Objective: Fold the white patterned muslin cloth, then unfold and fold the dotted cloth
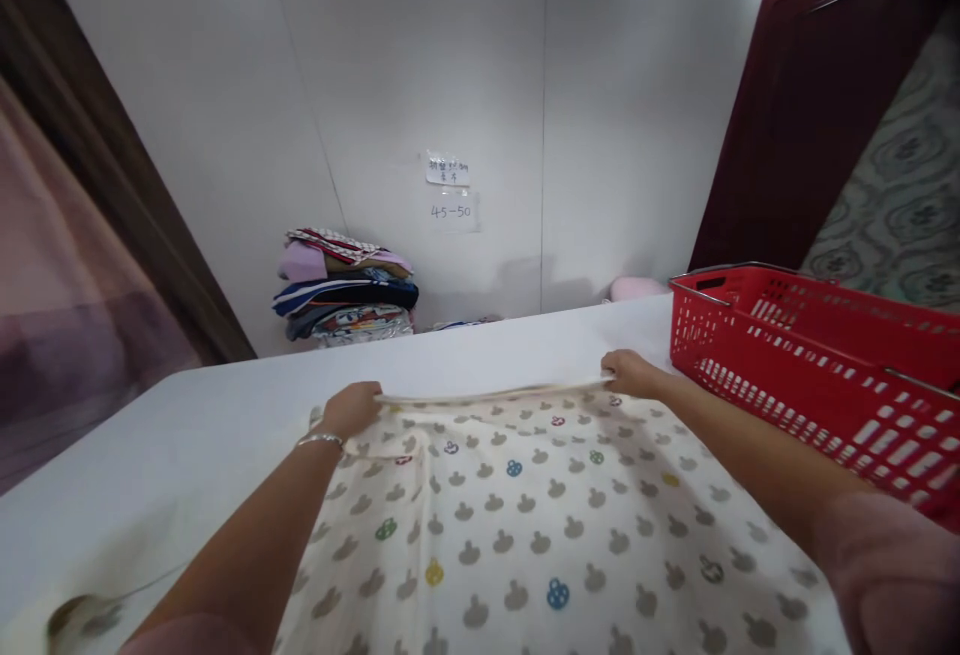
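Observation:
A white cloth [525, 505] printed with grey and a few coloured mushroom shapes lies spread across the near part of the table. Its far edge is stretched between my two hands and looks slightly raised. My left hand [354, 411], with a silver bracelet at the wrist, is closed on the far left part of that edge. At the far right part, my right hand [628, 373] pinches the same edge between thumb and fingers. The cloth's near side runs out of view at the bottom.
A red plastic basket [795, 375] stands to the right, close to my right forearm. Folded clothes [349, 285] are piled beyond the white table's [202, 425] far edge, by the wall. Paper labels [452, 210] are stuck on the wall. A curtain [90, 205] hangs at left.

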A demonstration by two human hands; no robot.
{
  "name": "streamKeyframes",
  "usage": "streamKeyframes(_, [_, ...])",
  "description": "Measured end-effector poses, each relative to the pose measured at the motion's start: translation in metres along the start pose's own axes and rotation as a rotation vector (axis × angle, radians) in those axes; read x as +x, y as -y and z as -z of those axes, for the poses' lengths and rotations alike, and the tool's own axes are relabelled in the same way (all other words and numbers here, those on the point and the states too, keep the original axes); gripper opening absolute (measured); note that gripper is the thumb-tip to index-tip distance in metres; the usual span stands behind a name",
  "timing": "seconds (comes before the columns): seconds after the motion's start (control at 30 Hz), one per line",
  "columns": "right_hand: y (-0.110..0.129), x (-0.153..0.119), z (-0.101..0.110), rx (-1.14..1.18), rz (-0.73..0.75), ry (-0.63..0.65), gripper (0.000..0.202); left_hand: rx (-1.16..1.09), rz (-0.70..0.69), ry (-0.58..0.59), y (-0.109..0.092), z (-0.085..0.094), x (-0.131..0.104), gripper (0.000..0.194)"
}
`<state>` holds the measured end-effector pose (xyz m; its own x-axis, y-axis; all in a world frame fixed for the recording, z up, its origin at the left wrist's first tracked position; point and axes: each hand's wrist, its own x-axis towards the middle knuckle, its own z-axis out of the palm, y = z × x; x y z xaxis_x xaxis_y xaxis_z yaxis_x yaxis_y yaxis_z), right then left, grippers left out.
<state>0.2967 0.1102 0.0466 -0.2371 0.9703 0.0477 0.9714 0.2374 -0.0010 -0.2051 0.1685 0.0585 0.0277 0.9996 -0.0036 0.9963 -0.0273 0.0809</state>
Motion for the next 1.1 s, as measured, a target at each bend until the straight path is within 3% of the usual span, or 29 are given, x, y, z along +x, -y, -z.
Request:
streamKeyframes(0.13, [0.003,-0.040,0.006,0.173,0.006,-0.003,0.006,0.028,0.017,-0.015,-0.002,-0.015,-0.024,0.026])
streamKeyframes(0.27, [0.005,-0.075,0.000,0.612,-0.083,-0.011,0.016,0.052,0.082,-0.043,0.007,-0.007,-0.044,0.026])
streamKeyframes(0.37, [0.026,-0.094,0.000,0.909,-0.109,-0.105,0.022,0.085,0.099,-0.130,0.002,-0.002,-0.058,0.030])
streamKeyframes(0.47, [0.060,-0.108,0.006,1.127,-0.114,-0.129,0.025,-0.053,-0.103,-0.297,-0.034,-0.008,-0.081,0.033])
streamKeyframes(0.57, [0.094,-0.119,0.014,1.250,-0.113,-0.117,0.025,-0.441,-0.385,-0.358,-0.100,-0.021,-0.122,0.028])
streamKeyframes(0.6, [0.104,-0.122,0.016,1.279,-0.119,-0.119,0.026,-0.575,-0.427,-0.325,-0.124,-0.027,-0.138,0.027])
streamKeyframes(0.7, [0.129,-0.131,0.016,1.355,-0.123,-0.116,0.030,-0.973,-0.431,-0.058,-0.188,-0.043,-0.185,0.027])
streamKeyframes(0.8, [0.147,-0.141,0.007,1.401,-0.079,-0.129,0.040,-1.365,-0.274,0.228,-0.225,-0.057,-0.214,0.029])
streamKeyframes(0.93, [0.160,-0.160,-0.014,1.565,-0.078,-0.090,0.063,-1.639,-0.048,0.322,-0.238,-0.072,-0.228,0.037])
streamKeyframes(1.1, [0.170,-0.175,-0.042,1.640,-0.095,-0.087,0.064,-1.680,0.043,0.299,-0.237,-0.086,-0.236,0.037])
